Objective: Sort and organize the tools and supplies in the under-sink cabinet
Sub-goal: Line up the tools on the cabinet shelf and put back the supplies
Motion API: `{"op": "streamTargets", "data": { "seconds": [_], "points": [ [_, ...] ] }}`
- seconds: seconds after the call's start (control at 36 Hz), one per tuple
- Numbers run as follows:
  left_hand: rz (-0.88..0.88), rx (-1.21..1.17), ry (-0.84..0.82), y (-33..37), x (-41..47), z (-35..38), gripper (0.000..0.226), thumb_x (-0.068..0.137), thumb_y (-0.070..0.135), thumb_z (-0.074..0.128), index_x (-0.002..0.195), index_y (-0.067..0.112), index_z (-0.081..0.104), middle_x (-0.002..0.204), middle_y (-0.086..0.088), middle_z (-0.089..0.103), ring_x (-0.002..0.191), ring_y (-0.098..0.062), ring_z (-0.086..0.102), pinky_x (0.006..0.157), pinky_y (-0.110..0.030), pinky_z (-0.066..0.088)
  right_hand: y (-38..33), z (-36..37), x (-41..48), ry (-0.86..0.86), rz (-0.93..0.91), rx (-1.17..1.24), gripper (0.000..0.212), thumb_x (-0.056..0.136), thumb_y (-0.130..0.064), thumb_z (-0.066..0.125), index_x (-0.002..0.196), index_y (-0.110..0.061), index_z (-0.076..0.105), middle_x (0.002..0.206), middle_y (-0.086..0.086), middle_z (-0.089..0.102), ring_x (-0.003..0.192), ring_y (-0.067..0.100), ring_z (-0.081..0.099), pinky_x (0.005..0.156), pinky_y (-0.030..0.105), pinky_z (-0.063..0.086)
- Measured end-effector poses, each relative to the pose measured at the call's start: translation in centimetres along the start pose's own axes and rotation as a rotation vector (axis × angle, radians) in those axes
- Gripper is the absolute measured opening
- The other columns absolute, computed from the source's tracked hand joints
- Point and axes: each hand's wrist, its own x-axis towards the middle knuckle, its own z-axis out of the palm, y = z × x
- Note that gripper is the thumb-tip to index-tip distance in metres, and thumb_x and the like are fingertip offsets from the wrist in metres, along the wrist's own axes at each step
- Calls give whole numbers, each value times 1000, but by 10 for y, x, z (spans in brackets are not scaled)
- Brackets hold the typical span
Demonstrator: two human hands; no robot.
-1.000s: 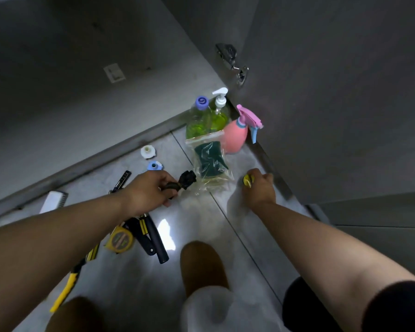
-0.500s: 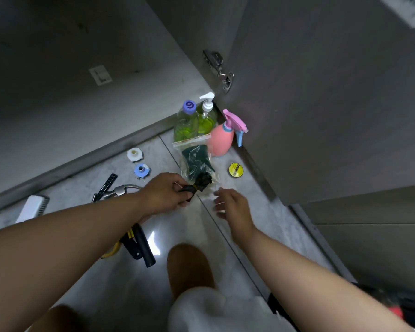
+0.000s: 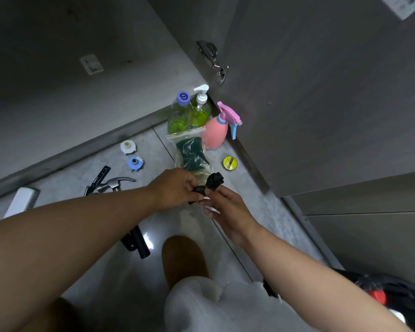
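Change since the earlier frames: the right hand [image 3: 228, 209], which lay at the yellow round tin [image 3: 229, 162] a second ago and hung loose and apart half a second ago, has closed in and now pinches the near end of the small black object [image 3: 215, 181]. The left hand [image 3: 175, 188] keeps its grasp, fingers curled round the object's stem, so both hands now meet on it. The tin lies alone on the floor tile, near the open cabinet door [image 3: 321, 104].

Object condition: matt black, with a lumpy, knobbed head on a narrower stem; finer detail cannot be made out. It is held above the floor, just in front of the clear bag of green scouring pads [image 3: 192, 154].

Behind the bag stand a purple-capped bottle of green liquid [image 3: 179, 116], a pump bottle [image 3: 200, 109] and a pink spray bottle [image 3: 216, 134], close together. To the left on the floor lie a white fitting [image 3: 128, 146], a blue fitting [image 3: 135, 162] and a claw hammer [image 3: 116, 183]
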Motion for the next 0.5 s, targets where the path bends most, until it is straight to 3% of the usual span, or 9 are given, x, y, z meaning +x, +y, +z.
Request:
{"op": "streamTargets", "data": {
  "seconds": [0.06,0.17,0.22,0.31,0.42,0.5],
  "points": [
    [7,7,0,-1,2,-2,15,84,35,82,91,24,75,89,6,75,86,-9,70,80,-27,55,-1,-2,3,46,11,31,15,97,-14,62,109,-7,67,94,7,74,80,13,69,72,23,51],
    [20,58,38,-6,7,-7,16,88,35,77,99,23,76,96,5,73,93,-8,67,81,-25,52,3,-19,17,307,40,-16,15,95,-16,62,107,-9,67,88,9,70,77,19,64,67,27,51],
    [4,70,42,-12,7,-11,12,90,31,74,98,23,76,96,6,71,93,-10,67,83,-27,52,6,-34,26,416,59,-57,7,92,-16,63,96,-12,59,84,16,66,75,25,60,58,29,45],
    [-30,114,13,-23,3,-16,10,93,25,70,100,21,75,96,10,69,96,-12,66,85,-27,51,11,-57,45,550,89,-175,22,89,-17,67,74,-16,50,69,19,62,57,25,55,46,27,37],
    [-78,185,-50,-45,-12,-22,11,96,25,64,104,23,72,99,13,68,94,-7,64,82,-24,50,17,-78,67,648,113,-315,31,84,-24,72,65,-20,48,66,18,66,62,27,59,65,38,49],
    [-97,242,-97,-63,-26,-29,9,98,26,63,104,26,70,99,16,67,94,-2,63,75,-12,45,22,-89,83,686,103,-414,31,85,-29,74,65,-21,52,80,19,72,71,28,63,73,38,54]
  ]
}}
